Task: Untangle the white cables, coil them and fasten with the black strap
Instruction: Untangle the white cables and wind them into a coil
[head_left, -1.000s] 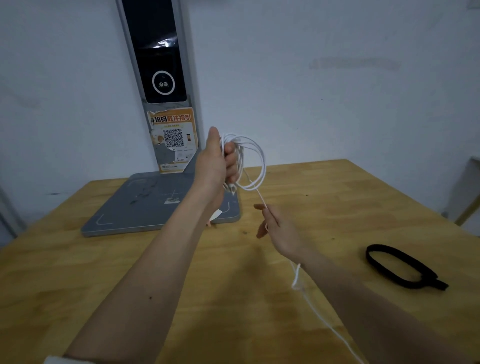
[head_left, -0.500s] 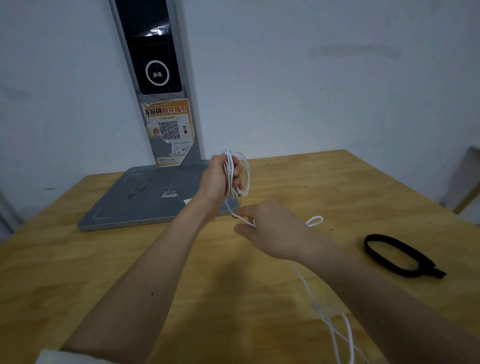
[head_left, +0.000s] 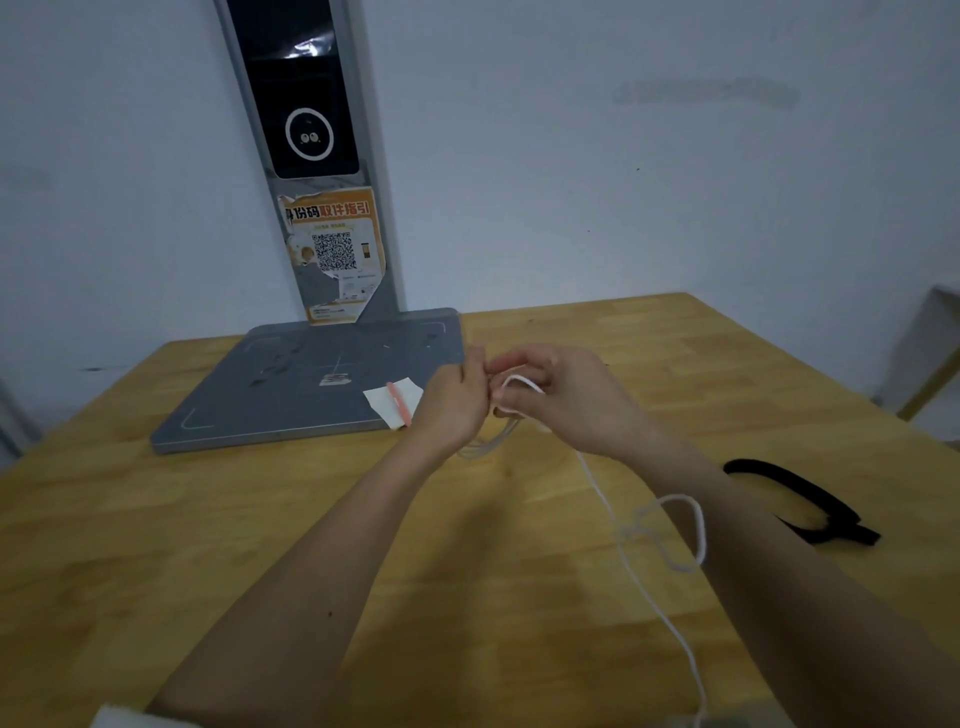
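Note:
My left hand (head_left: 457, 402) grips a small coil of white cable (head_left: 488, 441) whose loops hang below the fist, just above the table. My right hand (head_left: 566, 400) meets it from the right, and a turn of the cable (head_left: 522, 382) lies over its curled fingers. The loose tail of the white cable (head_left: 670, 519) runs from under my right hand toward the near edge, looping once beside my right forearm. The black strap (head_left: 800, 499) lies flat on the table at the right, partly hidden by that forearm.
A grey scanner stand (head_left: 311, 384) with a tall post and QR label stands at the back left on the wooden table (head_left: 156, 545). A white paper slip with a pink stick (head_left: 397, 400) lies on the base's near right corner. The white wall is close behind.
Both hands have come down and together near the table. My right hand moved up to the coil and laid a new turn of cable on it. The tail formed a loop by my right arm.

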